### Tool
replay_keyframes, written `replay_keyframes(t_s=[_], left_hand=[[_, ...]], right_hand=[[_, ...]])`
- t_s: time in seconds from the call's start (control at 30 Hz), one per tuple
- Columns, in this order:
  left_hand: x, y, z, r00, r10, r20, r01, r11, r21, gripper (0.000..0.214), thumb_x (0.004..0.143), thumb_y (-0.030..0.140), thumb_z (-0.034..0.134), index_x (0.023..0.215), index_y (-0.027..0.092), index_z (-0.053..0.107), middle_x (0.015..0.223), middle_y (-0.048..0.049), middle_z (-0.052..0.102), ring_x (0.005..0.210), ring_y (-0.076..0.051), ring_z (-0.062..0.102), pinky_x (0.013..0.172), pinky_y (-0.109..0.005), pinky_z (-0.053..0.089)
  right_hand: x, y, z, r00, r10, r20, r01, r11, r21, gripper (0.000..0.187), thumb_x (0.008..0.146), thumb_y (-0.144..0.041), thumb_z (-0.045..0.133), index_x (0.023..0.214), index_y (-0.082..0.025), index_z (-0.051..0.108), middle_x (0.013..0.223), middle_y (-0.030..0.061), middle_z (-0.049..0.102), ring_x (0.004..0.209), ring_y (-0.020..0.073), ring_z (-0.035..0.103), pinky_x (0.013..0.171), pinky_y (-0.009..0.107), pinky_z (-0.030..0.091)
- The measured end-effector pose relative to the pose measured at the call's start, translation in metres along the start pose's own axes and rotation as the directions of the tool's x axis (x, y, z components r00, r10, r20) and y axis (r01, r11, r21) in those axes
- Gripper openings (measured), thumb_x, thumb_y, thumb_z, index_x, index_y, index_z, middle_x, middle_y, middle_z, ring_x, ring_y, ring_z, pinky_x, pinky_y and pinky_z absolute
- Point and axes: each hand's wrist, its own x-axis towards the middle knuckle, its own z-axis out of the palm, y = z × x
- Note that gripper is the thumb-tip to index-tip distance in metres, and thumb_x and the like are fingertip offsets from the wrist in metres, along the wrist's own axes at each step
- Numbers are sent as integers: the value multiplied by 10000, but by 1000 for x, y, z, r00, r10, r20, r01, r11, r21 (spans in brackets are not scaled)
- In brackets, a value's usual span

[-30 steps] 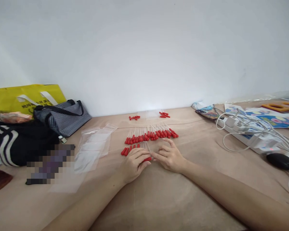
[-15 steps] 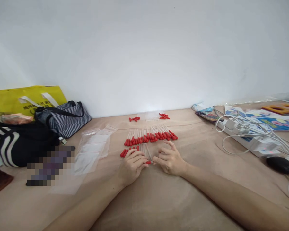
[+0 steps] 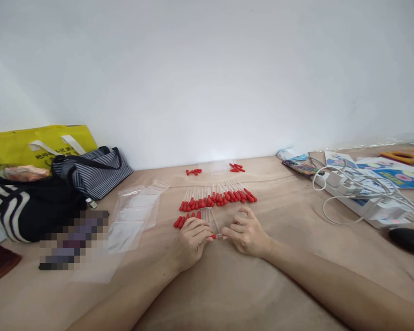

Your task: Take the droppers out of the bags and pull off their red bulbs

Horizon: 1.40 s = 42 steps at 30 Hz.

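Observation:
My left hand (image 3: 191, 239) and my right hand (image 3: 245, 234) meet at the middle of the beige surface. Between their fingertips they pinch one thin clear tube with a red cap (image 3: 215, 236); the left fingers grip the red cap end, the right fingers the clear end. Just beyond the hands lies a row of several red-capped tubes (image 3: 218, 197). A shorter row of red-capped tubes (image 3: 188, 218) lies by the left hand. Farther back are two small heaps of loose red caps (image 3: 193, 172) (image 3: 236, 168) with clear tubes between them.
Clear plastic bags (image 3: 133, 216) lie left of the hands. A striped bag (image 3: 93, 171), a yellow bag (image 3: 27, 145) and a black-and-white bag (image 3: 17, 209) stand at the left. A power strip with white cables (image 3: 362, 195), a black mouse (image 3: 409, 239) and printed sheets (image 3: 389, 172) are at the right.
Both hands have drawn slightly nearer to me, the tube still pinched between them. The right hand's fingers have curled in closer. The camera has tilted a little.

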Motion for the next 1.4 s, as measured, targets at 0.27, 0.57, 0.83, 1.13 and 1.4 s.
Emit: replay_keyframes(t_s=[0.27,0.57,0.83,1.13,1.4], left_hand=[[-8,-6,-3,996,-42,-77,44,999,26,130,851,175,451,845,185,580,829,-28,653,767,-134,575,721,-268,455],[-15,-49,-35,771,-585,-252,618,783,74,285,801,298,404,897,146,625,815,-68,561,714,-152,566,612,-251,472],[-23,-62,-42,518,-855,3,855,518,36,268,648,417,506,752,171,533,557,23,560,505,-135,534,515,-248,425],[-20,-57,-37,431,-884,180,882,370,-292,392,606,536,568,728,163,580,659,-26,656,607,-169,626,595,-293,515],[-20,-54,-33,466,-867,178,852,384,-356,404,582,496,588,786,147,597,760,-54,677,725,-203,639,694,-337,517]], right_hand=[[-4,5,1,991,107,78,-112,993,50,219,867,-220,402,851,-176,616,560,-13,534,518,95,421,643,297,284],[-7,9,19,881,390,269,-437,888,142,410,805,-70,355,1205,-108,440,833,70,488,692,143,498,628,254,448],[2,7,38,876,438,202,-478,844,242,306,749,-11,362,977,-146,515,891,78,479,772,148,522,664,270,478],[17,-7,37,849,462,258,-522,810,267,110,826,-150,416,795,-161,520,859,63,466,786,144,522,694,279,473],[17,-8,35,847,454,276,-523,804,282,123,844,-167,413,829,-152,535,865,62,492,790,139,526,733,282,470]])
